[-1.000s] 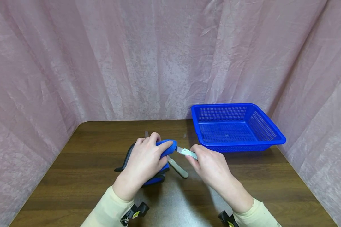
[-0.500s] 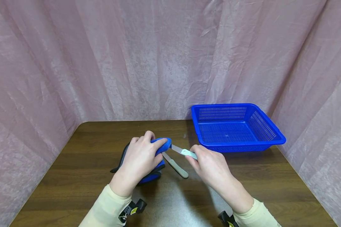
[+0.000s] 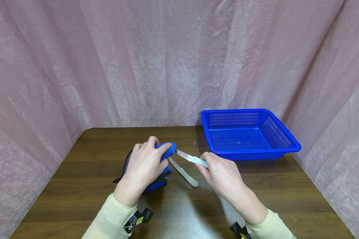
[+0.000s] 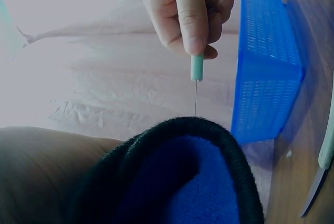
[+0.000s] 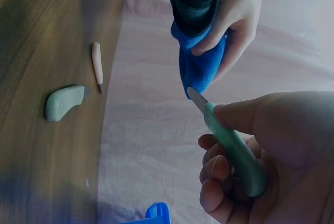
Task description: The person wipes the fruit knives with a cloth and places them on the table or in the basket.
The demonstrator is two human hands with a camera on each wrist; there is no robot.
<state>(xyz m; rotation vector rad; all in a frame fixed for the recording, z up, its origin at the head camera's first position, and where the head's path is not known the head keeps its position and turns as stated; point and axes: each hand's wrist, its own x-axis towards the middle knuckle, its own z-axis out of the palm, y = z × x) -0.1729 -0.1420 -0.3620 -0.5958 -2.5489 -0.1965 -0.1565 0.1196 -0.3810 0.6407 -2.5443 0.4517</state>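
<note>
My right hand (image 3: 222,171) holds a knife (image 3: 199,161) by its mint-green handle, the blade pointing left. My left hand (image 3: 143,164) grips a blue cloth (image 3: 170,151) with dark trim, thumb and fingers pinching a fold of it. In the head view the blade's tip reaches the cloth's right end, and most of the blade is bare. The right wrist view shows the cloth (image 5: 201,70) hanging folded from the left hand, right at the blade. Below the cloth lies a second knife (image 3: 187,177) with a pale green handle, its blade angled up-left.
A blue mesh basket (image 3: 248,152) stands at the table's back right. In the right wrist view, a pink-handled tool (image 5: 97,62) with a narrow tip lies on the wooden table (image 5: 47,172) near the pale green handle (image 5: 65,103). A pink curtain (image 3: 167,66) hangs behind.
My left hand and the cloth have moved left along the blade, baring more of it. The right hand keeps its place. More of the lying knife's blade shows.
</note>
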